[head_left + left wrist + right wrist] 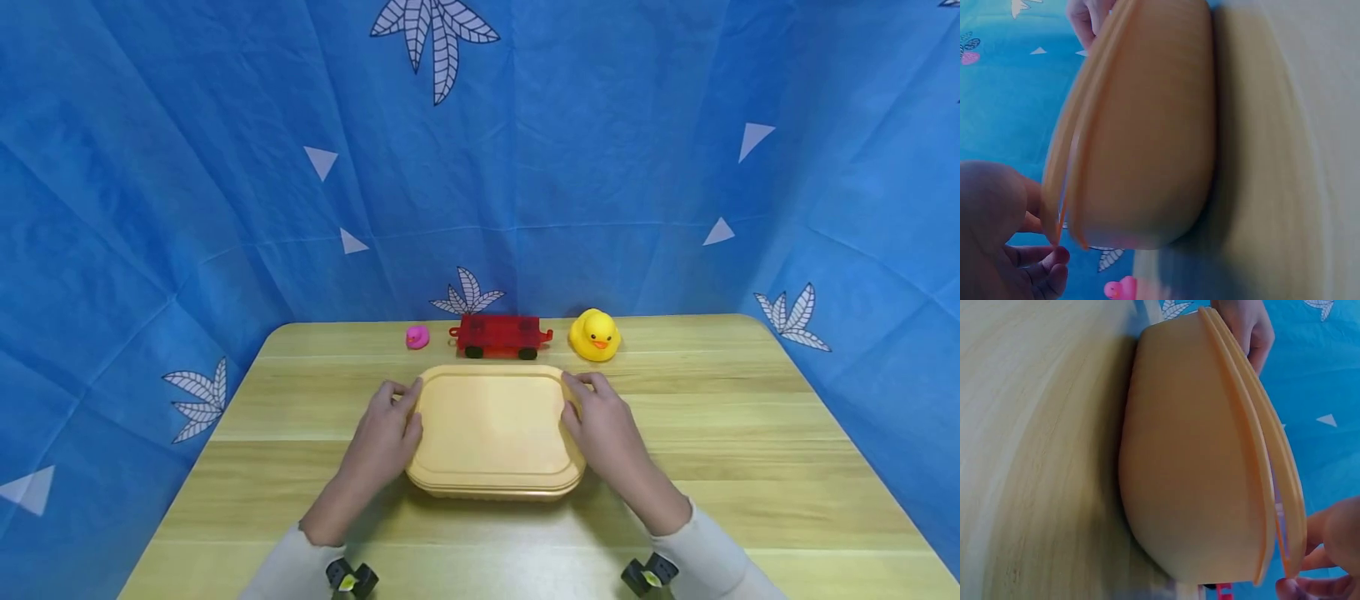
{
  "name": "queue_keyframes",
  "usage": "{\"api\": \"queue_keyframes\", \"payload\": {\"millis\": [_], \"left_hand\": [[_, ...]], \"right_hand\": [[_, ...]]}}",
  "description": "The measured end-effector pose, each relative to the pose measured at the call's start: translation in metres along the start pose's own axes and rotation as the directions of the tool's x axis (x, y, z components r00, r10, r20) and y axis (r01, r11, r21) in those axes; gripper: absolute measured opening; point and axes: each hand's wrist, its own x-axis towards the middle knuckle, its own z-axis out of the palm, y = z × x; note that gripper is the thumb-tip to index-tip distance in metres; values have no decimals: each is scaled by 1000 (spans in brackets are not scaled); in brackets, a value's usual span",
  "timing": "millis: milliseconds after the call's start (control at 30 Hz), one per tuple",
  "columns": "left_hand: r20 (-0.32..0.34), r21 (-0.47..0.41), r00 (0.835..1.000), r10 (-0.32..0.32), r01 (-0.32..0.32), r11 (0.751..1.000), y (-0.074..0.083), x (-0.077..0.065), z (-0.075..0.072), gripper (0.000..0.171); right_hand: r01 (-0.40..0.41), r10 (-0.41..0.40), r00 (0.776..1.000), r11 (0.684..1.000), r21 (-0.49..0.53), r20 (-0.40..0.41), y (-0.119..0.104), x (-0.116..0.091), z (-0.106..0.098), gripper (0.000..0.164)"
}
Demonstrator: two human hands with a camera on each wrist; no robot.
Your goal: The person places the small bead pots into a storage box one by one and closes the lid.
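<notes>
A pale orange plastic box [1191, 456] stands on the table under its matching lid [495, 429]. My left hand [386, 433] holds the lid by its far left corner, thumb on top and fingers under the rim. At the far right corner my right hand [609, 429] grips the same lid between thumb and fingers. Both wrist views show a narrow gap between the lid and the box rim near the fingers, while the near side of the lid lies close on the box. What the box contains is hidden.
Behind the box stand a small pink duck [417, 337], a red toy wagon [498, 336] with black wheels and a larger yellow duck [595, 335]. The wooden table [750, 467] ends at a blue patterned cloth [570, 167] at the back and sides.
</notes>
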Motion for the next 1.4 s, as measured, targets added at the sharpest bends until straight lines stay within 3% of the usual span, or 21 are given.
{"api": "queue_keyframes", "payload": {"millis": [333,833,1400], "left_hand": [[23,-2,1000,-19,19,1000,-5,1,16,46],[35,-37,998,-50,51,998,-6,-3,18,47],[66,25,997,-41,39,999,-6,-11,26,46]], "right_hand": [[-19,19,999,1000,-6,45,8,-3,10,37],[-36,34,999,998,57,38,7,-14,19,40],[-44,40,996,997,62,76,12,-22,26,41]]}}
